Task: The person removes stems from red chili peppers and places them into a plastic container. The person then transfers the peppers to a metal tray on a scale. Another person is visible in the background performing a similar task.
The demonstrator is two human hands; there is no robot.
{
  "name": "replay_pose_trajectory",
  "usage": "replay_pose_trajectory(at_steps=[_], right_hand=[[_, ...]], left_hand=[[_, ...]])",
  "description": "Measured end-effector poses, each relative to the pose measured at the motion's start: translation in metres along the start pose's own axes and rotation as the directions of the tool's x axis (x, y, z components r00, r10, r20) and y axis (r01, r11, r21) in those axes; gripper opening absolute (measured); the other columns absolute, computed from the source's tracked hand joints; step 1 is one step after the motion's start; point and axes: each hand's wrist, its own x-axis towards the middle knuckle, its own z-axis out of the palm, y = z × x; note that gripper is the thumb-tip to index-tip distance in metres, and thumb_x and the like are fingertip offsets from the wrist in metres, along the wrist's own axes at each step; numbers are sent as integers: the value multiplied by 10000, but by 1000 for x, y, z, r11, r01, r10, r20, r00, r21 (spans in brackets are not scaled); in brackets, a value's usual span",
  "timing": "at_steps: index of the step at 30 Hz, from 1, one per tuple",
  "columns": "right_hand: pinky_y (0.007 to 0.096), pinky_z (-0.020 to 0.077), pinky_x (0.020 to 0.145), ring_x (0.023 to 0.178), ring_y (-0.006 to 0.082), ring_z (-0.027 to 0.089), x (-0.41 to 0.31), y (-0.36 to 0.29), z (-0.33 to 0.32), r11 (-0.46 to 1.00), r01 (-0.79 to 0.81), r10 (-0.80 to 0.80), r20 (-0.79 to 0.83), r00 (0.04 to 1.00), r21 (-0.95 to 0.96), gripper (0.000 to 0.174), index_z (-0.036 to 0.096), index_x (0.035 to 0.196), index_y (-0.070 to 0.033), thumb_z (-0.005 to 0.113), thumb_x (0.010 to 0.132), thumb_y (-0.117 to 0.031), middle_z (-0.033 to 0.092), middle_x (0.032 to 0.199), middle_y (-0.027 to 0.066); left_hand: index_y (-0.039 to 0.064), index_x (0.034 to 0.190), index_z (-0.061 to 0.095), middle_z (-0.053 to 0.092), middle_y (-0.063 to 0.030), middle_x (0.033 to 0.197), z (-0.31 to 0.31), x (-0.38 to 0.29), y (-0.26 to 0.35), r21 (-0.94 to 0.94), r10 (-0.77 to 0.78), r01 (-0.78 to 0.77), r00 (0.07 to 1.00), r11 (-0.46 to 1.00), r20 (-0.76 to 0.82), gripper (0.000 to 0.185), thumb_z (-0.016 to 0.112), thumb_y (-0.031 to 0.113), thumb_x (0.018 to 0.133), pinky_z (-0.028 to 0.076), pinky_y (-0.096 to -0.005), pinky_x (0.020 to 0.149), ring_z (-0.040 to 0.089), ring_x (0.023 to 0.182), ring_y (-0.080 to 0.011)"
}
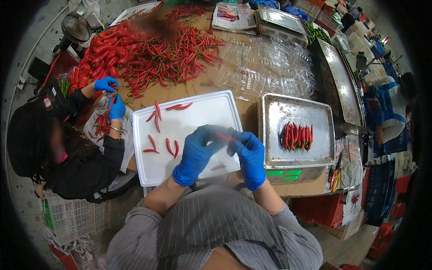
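Both my hands wear blue gloves and meet above a white plastic tray (209, 111). A slim red chili pepper (224, 137), somewhat blurred, is pinched between the fingertips of my left hand (199, 152) and my right hand (249, 153). On the tray lie several loose chilies, such as a pair (172, 147) left of my hands and one (218, 167) just below them. To my right, a metal pan (298, 161) rests on a digital scale (282, 174) with lit green displays. In the pan, a row of red chilies (297, 136) lies in a clear plastic container (282, 154).
A co-worker's gloved hands (113, 96) handle chilies at the left. Beyond my tray is a large heap of red chilies (175, 54), with clear clamshell containers (270, 64) to its right. Scissors (335, 179) lie at the table's right edge, near a metal machine (341, 81).
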Motion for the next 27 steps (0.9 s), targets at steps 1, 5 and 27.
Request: replay_pose_trajectory(at_steps=[1, 5, 27], right_hand=[[269, 472, 637, 699, 153, 584, -1, 0, 0, 998, -44, 44, -5, 999, 42, 84, 588, 970, 15, 615, 907, -35, 629, 840, 104], [258, 454, 617, 675, 142, 557, -7, 1, -3, 975, -154, 144, 75, 987, 163, 116, 585, 955, -13, 610, 938, -126, 615, 822, 82], [272, 480, 666, 734, 148, 575, -22, -9, 3, 966, -192, 175, 112, 978, 172, 173, 607, 1045, 17, 629, 903, -79, 655, 908, 99]], left_hand=[[12, 1080, 665, 700, -98, 1066, 1, -2, 0, -122, -23, 22, 1000, 992, -5, 205, 680, 22, 876, 526, -303, 884, 655, 968, -164], [11, 1136, 664, 693, -114, 1131, 3, -4, 0, -81, -106, 107, 994, 991, 10, 246, 664, 50, 892, 518, -310, 907, 654, 1007, -176], [2, 1146, 647, 697, -128, 1114, 2, -5, 10, -180, -96, 108, 992, 978, 77, 258, 659, 69, 897, 533, -327, 902, 665, 994, -194]])
